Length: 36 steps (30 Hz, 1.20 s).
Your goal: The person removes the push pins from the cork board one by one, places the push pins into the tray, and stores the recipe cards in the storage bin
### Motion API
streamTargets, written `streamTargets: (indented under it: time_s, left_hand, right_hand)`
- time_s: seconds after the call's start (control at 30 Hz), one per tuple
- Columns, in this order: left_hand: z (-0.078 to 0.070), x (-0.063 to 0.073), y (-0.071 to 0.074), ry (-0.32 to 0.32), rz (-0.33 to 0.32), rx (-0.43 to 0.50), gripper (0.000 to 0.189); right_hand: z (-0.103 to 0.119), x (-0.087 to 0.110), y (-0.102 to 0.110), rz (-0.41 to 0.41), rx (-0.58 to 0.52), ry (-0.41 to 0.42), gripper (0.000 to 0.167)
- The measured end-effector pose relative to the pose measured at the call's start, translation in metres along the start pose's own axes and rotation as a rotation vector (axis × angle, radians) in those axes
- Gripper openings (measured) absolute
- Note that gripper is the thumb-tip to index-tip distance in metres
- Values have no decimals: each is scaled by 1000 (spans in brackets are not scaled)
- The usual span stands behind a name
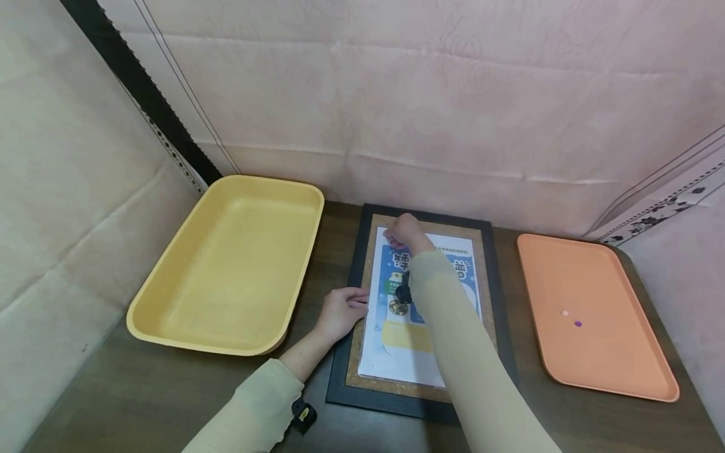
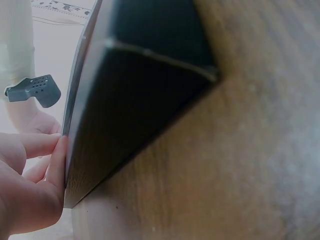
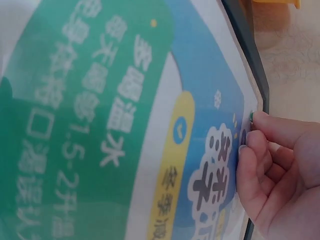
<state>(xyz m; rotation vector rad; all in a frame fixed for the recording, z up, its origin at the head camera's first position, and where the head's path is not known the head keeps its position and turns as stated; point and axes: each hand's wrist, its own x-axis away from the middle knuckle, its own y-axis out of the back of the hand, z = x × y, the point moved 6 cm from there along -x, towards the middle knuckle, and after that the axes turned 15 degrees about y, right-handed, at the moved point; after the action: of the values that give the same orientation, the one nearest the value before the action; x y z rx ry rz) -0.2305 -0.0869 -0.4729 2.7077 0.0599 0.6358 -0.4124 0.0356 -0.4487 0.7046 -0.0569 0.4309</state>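
A blue-and-white printed poster (image 1: 374, 363) lies on a cork board (image 1: 487, 277) with a black frame (image 1: 368, 402). At the poster's upper left corner my right hand (image 1: 406, 233) pinches a small green pushpin (image 3: 251, 117) against the sheet. Thumb and bent fingers partly hide the pin. My left hand (image 1: 342, 313) rests at the board's left side, its fairly straight fingertips touching the poster's left edge. In the left wrist view those fingers (image 2: 57, 162) lie over the frame's edge. The right forearm covers part of the poster.
A deep yellow tray (image 1: 226, 347) stands to the left of the board. On the right lies a shallow orange tray (image 1: 589, 270) holding a pale pin (image 1: 564, 313) and a purple pin (image 1: 578, 324). Pale cloth walls (image 1: 396, 113) enclose the dark wooden table (image 1: 187, 390).
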Motion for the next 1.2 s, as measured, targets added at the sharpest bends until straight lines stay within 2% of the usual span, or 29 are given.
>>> streamTargets:
  time_s: [0.2,0.4,0.6,0.97,1.2]
  left_hand:
    - [1,0,1,3,9,8,30]
    - [1,0,1,-11,3,2,29]
    - [1,0,1,-14,3,5,29]
    - [-1,2,1,-26,5,-6,29]
    - [0,1,1,-34,6,-4,29]
  right_hand:
    - [0,-2,-1,34,13,21,19]
    - [-5,-3,-1,90,-48,35,22]
    - [-7,0,0,77,-76,11,23]
    - [-1,0,0,47,-36,18,18]
    - [-9,2,1,124,-48,26,21]
